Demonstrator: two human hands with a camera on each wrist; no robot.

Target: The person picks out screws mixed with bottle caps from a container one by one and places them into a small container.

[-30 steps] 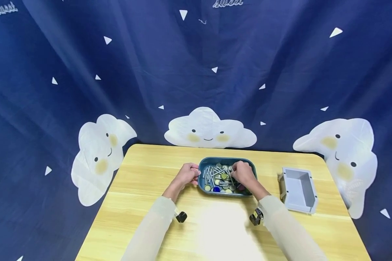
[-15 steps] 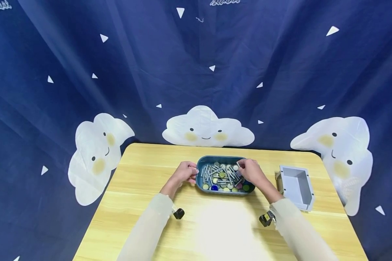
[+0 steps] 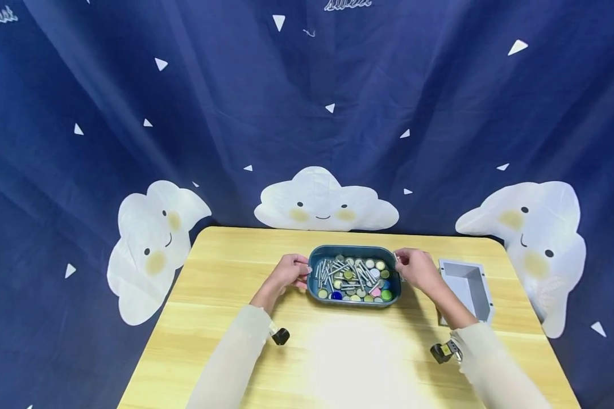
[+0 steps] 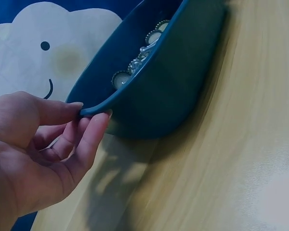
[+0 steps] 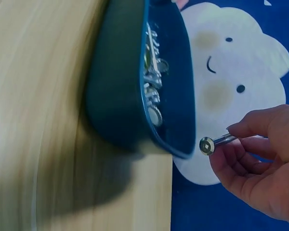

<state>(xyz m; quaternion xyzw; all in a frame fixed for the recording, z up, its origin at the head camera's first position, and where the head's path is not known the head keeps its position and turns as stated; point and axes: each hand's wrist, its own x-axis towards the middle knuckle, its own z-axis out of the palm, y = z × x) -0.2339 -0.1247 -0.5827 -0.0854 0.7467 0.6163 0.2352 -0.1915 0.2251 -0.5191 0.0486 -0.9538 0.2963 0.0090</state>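
Observation:
A dark blue-green tub (image 3: 355,303) stands on the table with silvery bolts (image 3: 332,272) heaped mostly at its left and middle. Bottle caps, among them a deep blue cap (image 3: 336,296) and a green cap (image 3: 386,295), lie around and under them. My left hand (image 4: 43,149) pinches the tub's left rim between thumb and fingers. Beyond the right end of the tub, my right hand (image 5: 265,159) pinches one bolt (image 5: 208,146) by its shank. The bolt's round head, with a recess in it, points out from the fingertips.
To the right stands a light grey bin (image 3: 486,289), partly covered by my right forearm in the head view. The wooden table (image 3: 235,255) ends at a dark blue curtain (image 3: 307,113) with cloud faces. A small camera (image 3: 442,352) sits on my right wrist.
My right hand has come up out of the tub with a bolt and moved right past its rim. The left hand keeps its hold on the rim.

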